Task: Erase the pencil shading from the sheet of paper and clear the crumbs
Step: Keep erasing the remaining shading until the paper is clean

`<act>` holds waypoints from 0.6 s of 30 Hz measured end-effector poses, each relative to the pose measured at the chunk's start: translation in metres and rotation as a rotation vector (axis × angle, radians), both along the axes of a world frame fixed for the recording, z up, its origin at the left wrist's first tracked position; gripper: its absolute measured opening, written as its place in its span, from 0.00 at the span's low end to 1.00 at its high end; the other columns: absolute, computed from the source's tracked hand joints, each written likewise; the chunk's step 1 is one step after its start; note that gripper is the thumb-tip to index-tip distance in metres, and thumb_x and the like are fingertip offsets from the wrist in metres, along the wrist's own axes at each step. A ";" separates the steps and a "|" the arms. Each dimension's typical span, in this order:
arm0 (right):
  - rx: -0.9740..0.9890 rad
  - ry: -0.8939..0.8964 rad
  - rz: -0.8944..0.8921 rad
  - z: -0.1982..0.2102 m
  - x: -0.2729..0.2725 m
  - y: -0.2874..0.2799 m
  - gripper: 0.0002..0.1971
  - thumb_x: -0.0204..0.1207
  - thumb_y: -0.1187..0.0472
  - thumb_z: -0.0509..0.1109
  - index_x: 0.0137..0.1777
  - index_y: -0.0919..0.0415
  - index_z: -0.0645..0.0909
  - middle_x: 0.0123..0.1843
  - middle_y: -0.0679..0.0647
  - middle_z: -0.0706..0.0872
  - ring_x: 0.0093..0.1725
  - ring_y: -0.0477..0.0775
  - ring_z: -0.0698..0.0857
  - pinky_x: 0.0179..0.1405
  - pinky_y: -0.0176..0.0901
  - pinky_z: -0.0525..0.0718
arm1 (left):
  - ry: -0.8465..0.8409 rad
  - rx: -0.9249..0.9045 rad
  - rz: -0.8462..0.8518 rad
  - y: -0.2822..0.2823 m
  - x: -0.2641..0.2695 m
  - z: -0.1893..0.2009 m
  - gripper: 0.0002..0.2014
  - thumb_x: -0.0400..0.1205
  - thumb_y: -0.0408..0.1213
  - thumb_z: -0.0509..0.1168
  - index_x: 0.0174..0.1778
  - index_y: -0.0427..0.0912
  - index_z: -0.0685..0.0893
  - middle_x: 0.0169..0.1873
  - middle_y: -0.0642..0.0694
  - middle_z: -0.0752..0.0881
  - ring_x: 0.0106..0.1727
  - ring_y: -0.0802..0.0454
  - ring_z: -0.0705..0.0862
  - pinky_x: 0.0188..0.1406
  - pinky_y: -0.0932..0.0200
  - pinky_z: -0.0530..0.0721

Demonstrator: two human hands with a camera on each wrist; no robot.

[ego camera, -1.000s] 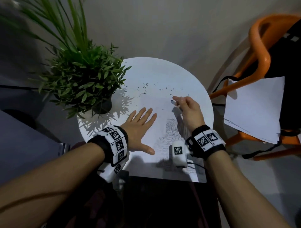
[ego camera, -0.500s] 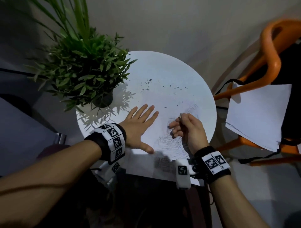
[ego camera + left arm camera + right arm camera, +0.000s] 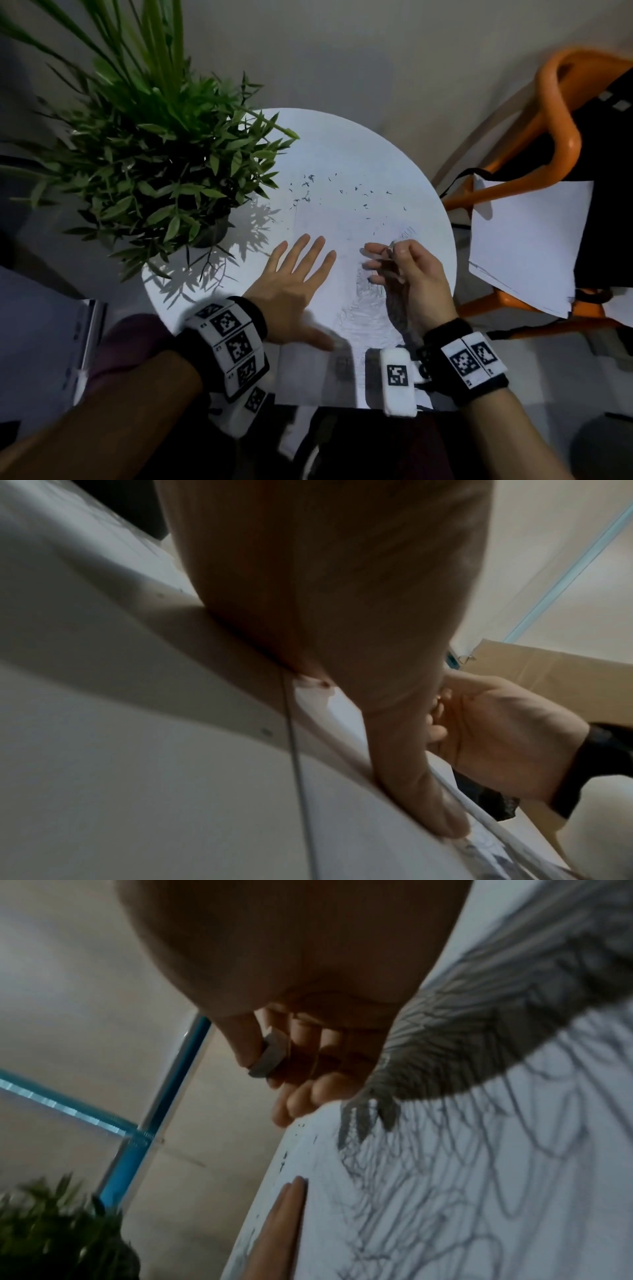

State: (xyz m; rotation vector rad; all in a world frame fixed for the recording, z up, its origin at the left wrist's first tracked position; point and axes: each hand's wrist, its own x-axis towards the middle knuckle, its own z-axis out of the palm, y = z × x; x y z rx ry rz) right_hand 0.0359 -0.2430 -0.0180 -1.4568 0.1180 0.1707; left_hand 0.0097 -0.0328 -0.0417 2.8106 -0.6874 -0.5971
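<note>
Right hand (image 3: 416, 274) pinches eraser (image 3: 268, 1051) — left hand (image 3: 291, 287) flat on paper (image 3: 346, 240).

One head camera and two wrist cameras, all aimed at the same round tabletop (image 3: 342, 154).
The head view looks steeply down from above, both hands in the lower half. Each wrist view looks from very near, low along its palm over the sheet of paper (image 3: 479, 1177), and each shows the other hand at its lower edge or right side.
</note>
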 end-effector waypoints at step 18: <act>-0.387 -0.035 0.118 -0.010 0.000 -0.005 0.12 0.81 0.61 0.71 0.44 0.69 0.76 0.33 0.64 0.86 0.29 0.55 0.81 0.27 0.45 0.80 | -0.038 0.069 0.210 -0.033 -0.026 0.012 0.54 0.80 0.74 0.50 0.86 0.42 0.31 0.84 0.46 0.26 0.85 0.47 0.26 0.85 0.39 0.34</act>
